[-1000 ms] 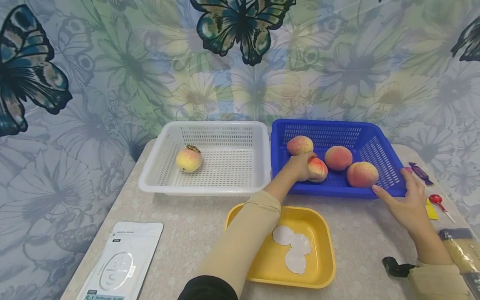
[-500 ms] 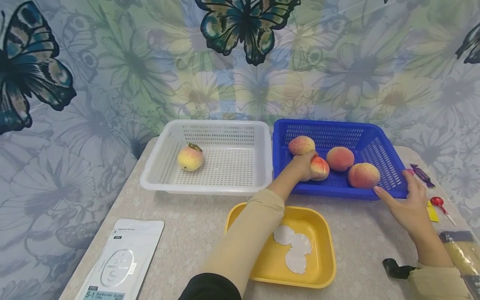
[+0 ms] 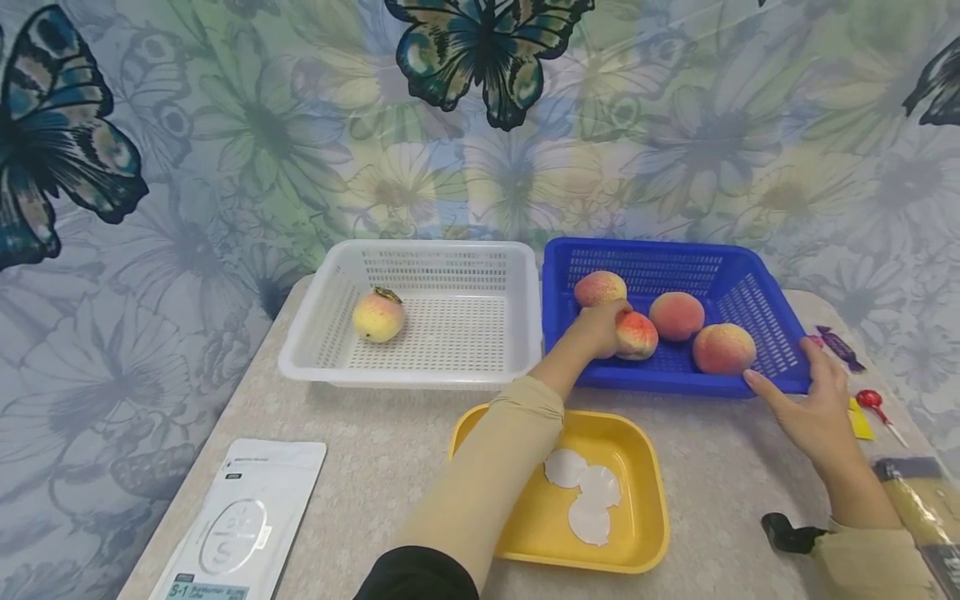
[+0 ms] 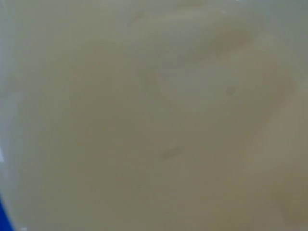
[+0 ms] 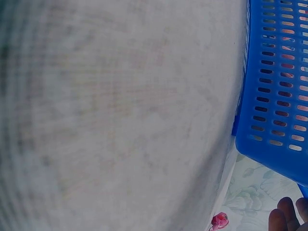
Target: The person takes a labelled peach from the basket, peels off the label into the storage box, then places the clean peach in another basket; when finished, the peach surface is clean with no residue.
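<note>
In the head view my left hand (image 3: 596, 331) reaches into the blue basket (image 3: 660, 382) and grips a red-and-yellow peach (image 3: 637, 337) from its left side. Part of that peach is hidden by the hand. Beside it in the basket lie a yellowish peach (image 3: 599, 288) at the back left, a pink peach (image 3: 677, 316) and a larger peach (image 3: 723, 349) to the right. My right hand (image 3: 817, 408) holds the basket's front right corner, thumb on the front rim. The right wrist view shows the slotted basket wall (image 5: 279, 96) and some fingertips (image 5: 287, 211). The left wrist view is a beige blur.
A white basket (image 3: 420, 379) on the left holds one yellow-pink fruit (image 3: 378, 317) with a dark stem cap. In front stands a yellow tray (image 3: 637, 533) with white round pieces (image 3: 589, 518). Around lie a white pouch (image 3: 247, 517), a lollipop (image 3: 870, 400) and a wrapped candy (image 3: 842, 347).
The camera has shifted very slightly. Both hands keep their holds, on the peach and on the basket corner, with hardly any movement.
</note>
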### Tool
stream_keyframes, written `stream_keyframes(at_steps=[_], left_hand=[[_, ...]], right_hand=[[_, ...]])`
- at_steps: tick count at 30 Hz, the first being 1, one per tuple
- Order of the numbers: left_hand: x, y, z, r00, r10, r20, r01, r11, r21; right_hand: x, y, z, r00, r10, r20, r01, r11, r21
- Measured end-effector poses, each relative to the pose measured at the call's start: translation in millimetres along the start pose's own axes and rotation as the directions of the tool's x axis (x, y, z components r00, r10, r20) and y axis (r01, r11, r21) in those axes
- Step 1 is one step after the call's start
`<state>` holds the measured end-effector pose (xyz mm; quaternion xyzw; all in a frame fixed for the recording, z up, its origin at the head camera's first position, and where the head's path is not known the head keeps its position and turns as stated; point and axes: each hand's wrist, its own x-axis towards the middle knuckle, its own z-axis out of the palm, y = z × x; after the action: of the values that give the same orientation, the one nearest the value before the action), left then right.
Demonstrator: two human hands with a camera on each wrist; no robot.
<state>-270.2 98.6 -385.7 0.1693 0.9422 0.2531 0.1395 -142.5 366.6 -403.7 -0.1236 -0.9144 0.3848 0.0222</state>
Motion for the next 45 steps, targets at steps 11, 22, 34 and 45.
stream_keyframes(at_steps=[11, 22, 34, 45], left_hand=[[-3.1, -4.3, -8.5, 1.0, 0.025, 0.014, -0.025, 1.0, -0.013], [-60.0, -0.4, -66.9, 0.982, 0.187, -0.019, -0.183, 0.932, -0.312], [-179.9, -96.3, -112.5, 0.919, 0.207, -0.335, -0.334, 0.859, -0.387], [-233.9, -216.8, -123.3, 0.823, -0.224, -0.523, 0.076, 0.954, -0.289]], right_hand=[[1.0, 0.0, 3.0, 1.0, -0.012, -0.007, 0.012, 1.0, 0.003], [-1.0, 1.9, 1.8, 1.0, 0.029, 0.008, -0.029, 1.0, 0.003], [-2.3, -1.4, 2.4, 0.999, 0.032, 0.007, -0.032, 0.999, 0.012], [-1.8, 0.7, 1.3, 0.998, 0.049, 0.034, -0.05, 0.998, 0.028]])
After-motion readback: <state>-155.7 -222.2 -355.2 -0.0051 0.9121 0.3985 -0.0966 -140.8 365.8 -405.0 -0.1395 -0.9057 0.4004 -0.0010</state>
